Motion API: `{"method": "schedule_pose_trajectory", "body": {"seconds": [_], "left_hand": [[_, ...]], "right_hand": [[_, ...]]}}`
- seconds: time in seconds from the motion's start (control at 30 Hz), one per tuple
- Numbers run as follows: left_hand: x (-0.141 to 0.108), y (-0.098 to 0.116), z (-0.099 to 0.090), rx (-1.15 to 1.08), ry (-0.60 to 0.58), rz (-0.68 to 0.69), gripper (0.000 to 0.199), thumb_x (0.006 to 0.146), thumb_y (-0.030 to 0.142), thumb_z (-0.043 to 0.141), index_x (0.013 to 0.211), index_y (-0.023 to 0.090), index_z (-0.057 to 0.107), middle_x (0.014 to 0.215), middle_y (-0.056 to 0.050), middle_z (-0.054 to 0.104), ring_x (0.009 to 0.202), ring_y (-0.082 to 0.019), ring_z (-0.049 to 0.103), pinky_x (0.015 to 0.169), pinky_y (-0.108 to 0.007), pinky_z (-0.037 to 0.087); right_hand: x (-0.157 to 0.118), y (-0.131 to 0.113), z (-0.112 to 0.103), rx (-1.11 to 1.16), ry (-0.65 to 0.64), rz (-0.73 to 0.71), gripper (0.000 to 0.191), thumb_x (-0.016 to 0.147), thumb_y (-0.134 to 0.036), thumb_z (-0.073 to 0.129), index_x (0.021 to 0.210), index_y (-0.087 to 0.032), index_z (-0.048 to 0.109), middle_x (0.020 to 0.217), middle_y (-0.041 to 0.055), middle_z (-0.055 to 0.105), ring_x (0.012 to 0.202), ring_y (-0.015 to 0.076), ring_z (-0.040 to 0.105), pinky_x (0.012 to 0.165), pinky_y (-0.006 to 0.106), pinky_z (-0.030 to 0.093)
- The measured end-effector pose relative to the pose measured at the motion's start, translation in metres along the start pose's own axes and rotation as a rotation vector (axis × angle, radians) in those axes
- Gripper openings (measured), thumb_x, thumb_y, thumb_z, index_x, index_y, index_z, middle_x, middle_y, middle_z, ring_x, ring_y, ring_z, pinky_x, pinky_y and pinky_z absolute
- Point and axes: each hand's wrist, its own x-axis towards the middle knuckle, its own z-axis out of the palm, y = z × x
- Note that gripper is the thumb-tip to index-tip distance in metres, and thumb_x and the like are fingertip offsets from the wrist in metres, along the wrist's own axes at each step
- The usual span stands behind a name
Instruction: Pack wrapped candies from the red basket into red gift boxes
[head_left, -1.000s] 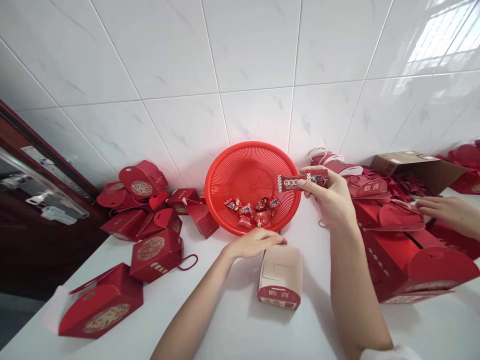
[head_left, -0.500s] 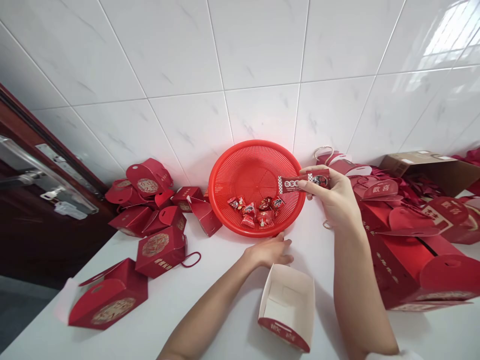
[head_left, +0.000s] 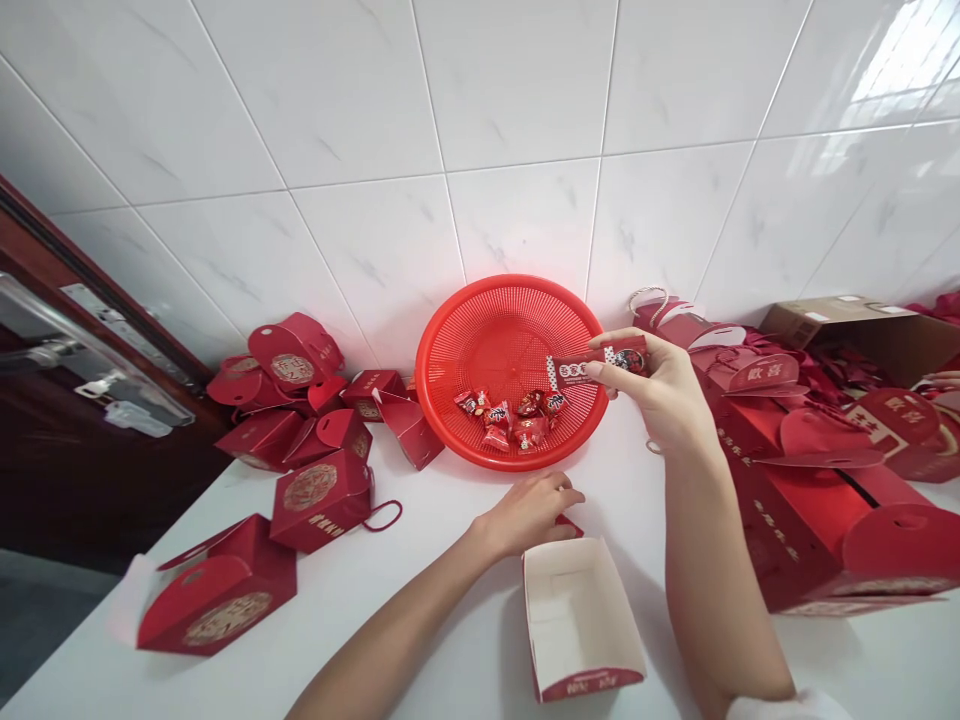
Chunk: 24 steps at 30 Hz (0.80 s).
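My right hand (head_left: 664,390) pinches a long red wrapped snack packet (head_left: 574,371) with white lettering, over the right side of the red plastic basket (head_left: 442,330). Several small red wrapped candies (head_left: 529,432) lie at the bottom of that basket. In front of it, my left hand (head_left: 531,512) has its fingers closed on the red far flap (head_left: 571,527) of an open gift box (head_left: 585,610). The box's white inside faces up, and a red flap with gold characters is at its near end.
Several red gift boxes (head_left: 319,500) with gold emblems sit on the white table (head_left: 420,600) at left. More red boxes (head_left: 832,500) crowd the right, before an open cardboard carton (head_left: 847,312). A tiled wall (head_left: 517,220) stands behind; a dark door (head_left: 75,430) is at left.
My left hand has come nearer and closed on the box's far flap. The box has turned and shifted slightly right. The packet in my right hand has moved a little left.
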Motion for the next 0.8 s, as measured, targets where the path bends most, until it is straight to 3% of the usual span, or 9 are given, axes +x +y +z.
{"method": "schedule_pose_trajectory", "body": {"seconds": [0.17,0.3,0.43,0.53,0.6,0.67,0.73,0.8], "left_hand": [[0.001,0.001,0.012,-0.022,-0.066,-0.054,0.028,0.092,0.030,0.061,0.115,0.020,0.073,0.103,-0.009,0.070,0.090,-0.025,0.068,0.072,-0.030,0.048],[-0.004,0.002,0.011,-0.084,-0.029,-0.036,0.030,0.093,0.037,0.059,0.116,0.022,0.073,0.107,-0.008,0.070,0.091,-0.024,0.068,0.074,-0.030,0.049],[-0.008,-0.011,-0.007,-0.117,0.219,-0.083,0.024,0.095,0.025,0.055,0.109,0.022,0.075,0.105,-0.006,0.072,0.098,-0.022,0.067,0.086,-0.031,0.050],[-0.009,-0.032,-0.029,0.017,0.438,-0.321,0.026,0.093,0.021,0.055,0.112,0.021,0.073,0.113,-0.010,0.070,0.111,-0.027,0.063,0.097,-0.039,0.047],[-0.009,-0.047,-0.039,0.124,0.432,-0.452,0.036,0.088,0.022,0.062,0.123,0.019,0.069,0.120,-0.014,0.066,0.118,-0.033,0.059,0.099,-0.044,0.047],[-0.009,-0.061,-0.044,0.153,0.357,-0.499,0.045,0.085,0.020,0.065,0.130,0.019,0.065,0.124,-0.015,0.065,0.119,-0.034,0.060,0.099,-0.044,0.047],[-0.007,-0.072,-0.043,0.117,0.314,-0.501,0.041,0.085,0.017,0.063,0.125,0.020,0.068,0.123,-0.014,0.066,0.113,-0.031,0.064,0.094,-0.040,0.050],[-0.007,-0.080,-0.042,0.034,0.353,-0.475,0.027,0.087,0.021,0.059,0.110,0.020,0.073,0.113,-0.012,0.071,0.103,-0.029,0.068,0.087,-0.037,0.052]], "right_hand": [[-0.001,-0.001,0.000,0.002,-0.031,0.026,0.028,0.070,-0.034,0.081,0.092,-0.020,0.074,0.062,-0.0035,0.055,0.058,0.0119,0.048,0.057,0.027,0.038],[0.000,0.001,0.000,-0.014,-0.023,0.016,0.027,0.071,-0.034,0.080,0.093,-0.020,0.074,0.063,-0.0034,0.056,0.059,0.0117,0.048,0.058,0.027,0.038],[0.000,0.001,0.000,-0.022,-0.015,0.008,0.027,0.071,-0.034,0.080,0.092,-0.020,0.074,0.065,-0.0028,0.057,0.059,0.0122,0.049,0.059,0.027,0.039],[0.000,0.000,0.000,-0.029,-0.013,0.011,0.026,0.071,-0.034,0.079,0.092,-0.020,0.073,0.067,-0.0023,0.058,0.059,0.0121,0.048,0.058,0.027,0.040],[0.000,0.000,0.001,-0.033,-0.018,0.008,0.026,0.072,-0.035,0.079,0.092,-0.020,0.073,0.069,-0.0019,0.059,0.060,0.0122,0.049,0.058,0.027,0.040],[0.001,0.001,0.001,-0.030,-0.022,0.001,0.026,0.072,-0.035,0.079,0.093,-0.020,0.073,0.072,-0.0011,0.060,0.062,0.0127,0.050,0.058,0.027,0.040],[0.001,0.004,0.001,-0.025,-0.022,0.002,0.028,0.071,-0.036,0.080,0.094,-0.021,0.074,0.074,-0.0006,0.061,0.064,0.0131,0.051,0.059,0.027,0.041],[0.002,0.006,0.001,-0.017,-0.019,0.006,0.029,0.071,-0.036,0.081,0.095,-0.020,0.074,0.074,-0.0008,0.061,0.065,0.0131,0.051,0.059,0.027,0.041]]}}
